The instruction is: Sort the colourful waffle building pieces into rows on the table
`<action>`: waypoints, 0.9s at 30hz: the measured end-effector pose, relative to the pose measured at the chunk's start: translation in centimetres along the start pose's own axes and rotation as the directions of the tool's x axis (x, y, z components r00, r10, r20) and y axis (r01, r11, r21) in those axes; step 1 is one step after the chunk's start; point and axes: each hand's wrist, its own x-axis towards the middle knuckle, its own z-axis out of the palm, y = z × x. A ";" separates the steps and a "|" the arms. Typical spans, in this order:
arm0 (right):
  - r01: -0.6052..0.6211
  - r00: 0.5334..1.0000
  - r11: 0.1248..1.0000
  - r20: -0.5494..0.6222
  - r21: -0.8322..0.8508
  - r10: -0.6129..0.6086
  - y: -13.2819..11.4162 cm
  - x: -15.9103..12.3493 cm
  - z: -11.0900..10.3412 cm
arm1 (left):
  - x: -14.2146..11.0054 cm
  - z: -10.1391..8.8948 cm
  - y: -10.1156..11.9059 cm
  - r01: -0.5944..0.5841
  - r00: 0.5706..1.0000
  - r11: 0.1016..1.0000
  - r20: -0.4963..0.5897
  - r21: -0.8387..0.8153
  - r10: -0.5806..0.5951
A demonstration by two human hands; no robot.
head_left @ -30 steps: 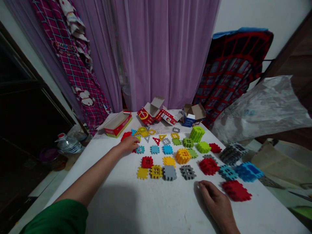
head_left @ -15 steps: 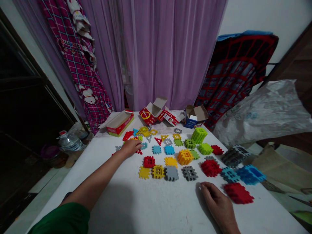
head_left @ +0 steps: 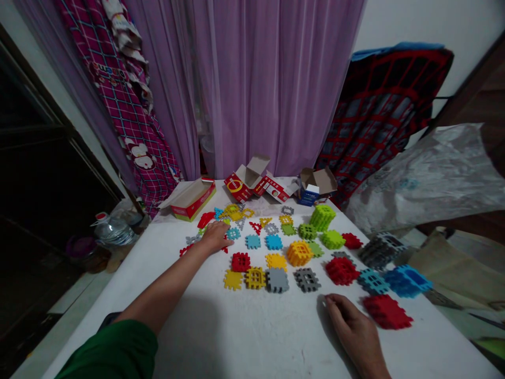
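Observation:
My left hand [head_left: 215,237] reaches over the loose plastic building pieces at the left, thumb apart from the fingers, palm down. It appears to hold nothing; what lies beneath it is hidden. Beside it are a light-blue window piece [head_left: 233,233], a red curved piece [head_left: 206,219] and a yellow piece [head_left: 233,212]. My right hand [head_left: 355,331] rests on the table near the front, fingers curled in, with nothing visible in them. Close to it lie a stack of red square pieces [head_left: 387,311] and a grey window piece [head_left: 307,280].
On the white table [head_left: 244,331] are stacks of green squares [head_left: 322,218], yellow squares [head_left: 299,253] and blue squares [head_left: 408,280]. Opened boxes, one red and green [head_left: 193,200], one red [head_left: 239,184], one blue [head_left: 310,195], stand at the back before purple curtains [head_left: 252,89].
My left hand has shifted slightly and spread its thumb away from the fingers, which were closer together before. My right hand stays where it was.

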 end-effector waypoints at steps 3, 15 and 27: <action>-0.010 1.000 1.000 -0.029 0.014 0.011 -0.5 -0.3 0.1 | 0.2 0.3 0.3 0.023 1.000 1.000 -0.010 0.016 -0.023; -0.001 0.991 0.998 -0.137 0.059 0.009 -1.9 -0.9 0.7 | -0.8 -1.2 1.3 0.035 0.991 0.983 -0.122 -0.179 -0.058; 0.045 0.984 0.983 -0.180 0.177 -0.012 -1.9 -0.3 1.0 | -6.9 -3.8 10.9 -0.250 0.968 0.803 -0.127 -0.542 0.215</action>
